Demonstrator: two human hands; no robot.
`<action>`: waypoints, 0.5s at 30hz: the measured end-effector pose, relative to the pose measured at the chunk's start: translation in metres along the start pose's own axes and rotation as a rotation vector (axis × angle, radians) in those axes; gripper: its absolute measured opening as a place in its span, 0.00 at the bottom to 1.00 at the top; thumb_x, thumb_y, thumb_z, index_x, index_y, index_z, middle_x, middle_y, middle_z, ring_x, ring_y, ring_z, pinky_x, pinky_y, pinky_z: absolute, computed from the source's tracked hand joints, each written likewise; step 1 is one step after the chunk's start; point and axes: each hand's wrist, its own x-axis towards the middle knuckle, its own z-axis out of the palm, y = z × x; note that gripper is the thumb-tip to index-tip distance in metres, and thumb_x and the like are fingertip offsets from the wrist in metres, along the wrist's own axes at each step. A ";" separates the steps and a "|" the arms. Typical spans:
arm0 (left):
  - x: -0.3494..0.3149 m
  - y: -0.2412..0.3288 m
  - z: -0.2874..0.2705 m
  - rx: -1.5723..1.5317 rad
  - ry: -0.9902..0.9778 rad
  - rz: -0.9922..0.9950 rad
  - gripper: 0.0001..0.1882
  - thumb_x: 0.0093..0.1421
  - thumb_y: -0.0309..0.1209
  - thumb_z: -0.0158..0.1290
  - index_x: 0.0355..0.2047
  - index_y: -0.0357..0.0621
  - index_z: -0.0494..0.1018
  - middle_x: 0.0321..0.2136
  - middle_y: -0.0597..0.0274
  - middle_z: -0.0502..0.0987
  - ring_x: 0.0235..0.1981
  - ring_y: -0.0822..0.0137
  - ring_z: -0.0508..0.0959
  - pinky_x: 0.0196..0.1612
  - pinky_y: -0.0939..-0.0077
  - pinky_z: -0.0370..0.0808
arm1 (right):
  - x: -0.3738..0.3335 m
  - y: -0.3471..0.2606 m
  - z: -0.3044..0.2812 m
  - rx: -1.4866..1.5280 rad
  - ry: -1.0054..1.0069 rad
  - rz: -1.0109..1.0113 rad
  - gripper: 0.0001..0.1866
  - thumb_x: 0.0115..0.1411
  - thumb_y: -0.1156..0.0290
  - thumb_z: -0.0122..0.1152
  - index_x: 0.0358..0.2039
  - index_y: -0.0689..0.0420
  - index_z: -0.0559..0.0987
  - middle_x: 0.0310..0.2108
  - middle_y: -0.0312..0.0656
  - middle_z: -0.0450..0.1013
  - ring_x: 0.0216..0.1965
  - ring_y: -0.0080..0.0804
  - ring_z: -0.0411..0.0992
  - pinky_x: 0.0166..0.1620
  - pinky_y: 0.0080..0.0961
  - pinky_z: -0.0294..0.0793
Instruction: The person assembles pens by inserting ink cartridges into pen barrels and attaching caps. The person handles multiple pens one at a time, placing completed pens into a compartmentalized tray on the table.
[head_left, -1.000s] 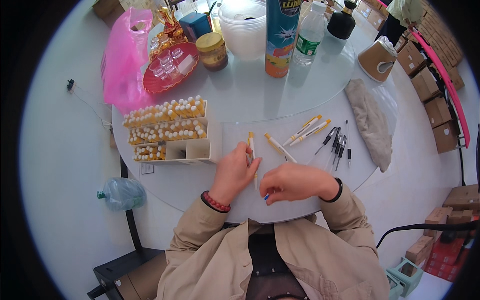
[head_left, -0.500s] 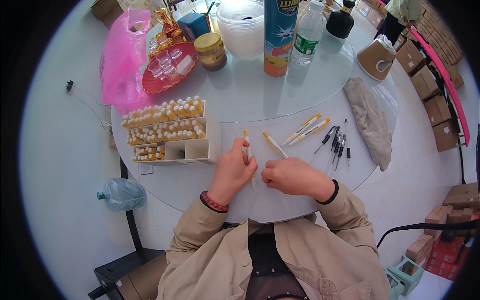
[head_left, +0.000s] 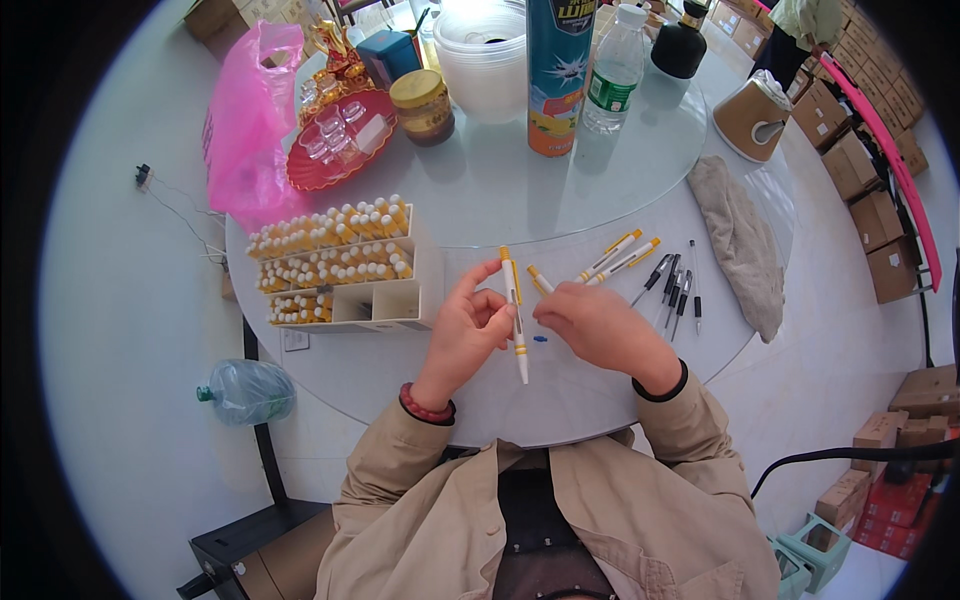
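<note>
In my left hand (head_left: 470, 325) is a white and yellow ballpoint pen (head_left: 515, 325), its yellow end up and its white tip toward me. My right hand (head_left: 610, 330) is just right of it with fingers curled together; whatever they hold, if anything, is hidden. Past its fingertips pokes the yellow end of another pen (head_left: 538, 278), partly covered by that hand. A tiny blue piece (head_left: 540, 339) lies on the table between my hands. Two more white and yellow pens (head_left: 612, 257) lie beyond my right hand, with several black-and-clear pens (head_left: 672, 285) to their right.
At left stands a pen rack (head_left: 428, 280), mostly filled with yellow, white-ended pens. A grey cloth (head_left: 740, 250) lies at right. On the glass turntable are a red dish (head_left: 310, 175), a jar (head_left: 422, 110), a spray can (head_left: 555, 90) and a plastic bottle (head_left: 612, 75).
The pen in my left hand has risen slightly and shifted right. My right hand has moved up and rightward over another pen. The blue piece now shows on the table.
</note>
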 end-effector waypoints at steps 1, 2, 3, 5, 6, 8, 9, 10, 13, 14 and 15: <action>0.001 0.001 -0.001 -0.012 -0.036 0.002 0.31 0.64 0.20 0.50 0.67 0.39 0.56 0.30 0.65 0.75 0.27 0.76 0.74 0.32 0.82 0.73 | 0.002 0.000 -0.001 0.001 0.048 0.030 0.06 0.62 0.74 0.60 0.39 0.58 0.80 0.33 0.43 0.77 0.34 0.40 0.76 0.37 0.33 0.75; 0.001 0.001 -0.002 -0.019 -0.060 -0.017 0.31 0.64 0.20 0.49 0.67 0.40 0.56 0.30 0.64 0.75 0.28 0.76 0.75 0.33 0.81 0.74 | 0.002 -0.001 -0.002 0.115 0.112 0.021 0.06 0.63 0.75 0.59 0.40 0.59 0.80 0.33 0.42 0.77 0.32 0.37 0.77 0.37 0.30 0.75; 0.001 0.001 -0.002 -0.070 -0.073 -0.013 0.30 0.64 0.20 0.48 0.67 0.40 0.56 0.31 0.63 0.75 0.29 0.75 0.75 0.34 0.80 0.74 | 0.002 -0.002 -0.003 0.207 0.134 0.076 0.07 0.64 0.76 0.58 0.41 0.60 0.80 0.32 0.42 0.77 0.31 0.33 0.77 0.36 0.27 0.75; 0.000 0.000 -0.001 -0.166 -0.075 -0.052 0.29 0.65 0.21 0.45 0.67 0.41 0.57 0.33 0.62 0.75 0.31 0.73 0.75 0.36 0.77 0.76 | 0.002 -0.004 -0.006 0.360 0.191 0.157 0.08 0.65 0.77 0.56 0.43 0.62 0.79 0.32 0.40 0.78 0.29 0.27 0.76 0.35 0.22 0.75; 0.000 0.000 -0.001 -0.187 -0.079 -0.054 0.29 0.65 0.21 0.44 0.67 0.42 0.58 0.34 0.62 0.74 0.32 0.73 0.75 0.36 0.76 0.76 | 0.002 -0.005 -0.007 0.421 0.227 0.182 0.08 0.66 0.77 0.55 0.44 0.63 0.79 0.32 0.39 0.78 0.29 0.24 0.75 0.35 0.20 0.74; -0.001 0.001 -0.002 -0.241 -0.085 -0.055 0.29 0.65 0.21 0.42 0.67 0.42 0.58 0.35 0.61 0.74 0.33 0.71 0.76 0.36 0.75 0.76 | 0.003 -0.006 -0.010 0.476 0.300 0.200 0.09 0.67 0.76 0.55 0.45 0.63 0.78 0.31 0.39 0.78 0.28 0.21 0.75 0.34 0.18 0.74; -0.001 0.001 -0.002 -0.222 -0.085 -0.050 0.28 0.65 0.21 0.43 0.67 0.43 0.58 0.35 0.61 0.74 0.34 0.71 0.76 0.37 0.75 0.77 | 0.004 -0.005 -0.013 0.470 0.338 0.193 0.10 0.67 0.74 0.56 0.46 0.63 0.78 0.30 0.39 0.78 0.28 0.21 0.75 0.34 0.19 0.74; -0.001 0.002 -0.003 -0.211 -0.088 -0.038 0.28 0.65 0.21 0.43 0.67 0.43 0.58 0.35 0.61 0.74 0.34 0.71 0.76 0.37 0.75 0.77 | 0.004 -0.003 -0.015 0.465 0.375 0.193 0.10 0.67 0.73 0.57 0.46 0.63 0.78 0.29 0.40 0.78 0.27 0.21 0.75 0.33 0.19 0.74; -0.002 0.002 -0.003 -0.176 -0.110 -0.014 0.27 0.66 0.21 0.44 0.65 0.43 0.60 0.36 0.61 0.74 0.35 0.72 0.76 0.37 0.76 0.77 | 0.005 -0.001 -0.017 0.501 0.358 0.230 0.12 0.68 0.70 0.58 0.48 0.64 0.77 0.30 0.39 0.78 0.28 0.20 0.75 0.33 0.18 0.74; -0.002 0.003 -0.003 -0.164 -0.121 -0.008 0.26 0.66 0.21 0.44 0.65 0.42 0.61 0.36 0.61 0.74 0.35 0.72 0.76 0.37 0.76 0.77 | 0.005 -0.001 -0.016 0.557 0.334 0.209 0.13 0.68 0.70 0.58 0.48 0.64 0.77 0.30 0.38 0.77 0.28 0.20 0.75 0.33 0.18 0.73; -0.002 0.003 -0.003 -0.160 -0.158 0.001 0.25 0.66 0.21 0.44 0.64 0.42 0.62 0.36 0.62 0.74 0.35 0.72 0.76 0.37 0.77 0.77 | 0.006 -0.001 -0.015 0.612 0.312 0.213 0.13 0.68 0.69 0.58 0.48 0.64 0.76 0.31 0.37 0.77 0.29 0.19 0.74 0.33 0.17 0.73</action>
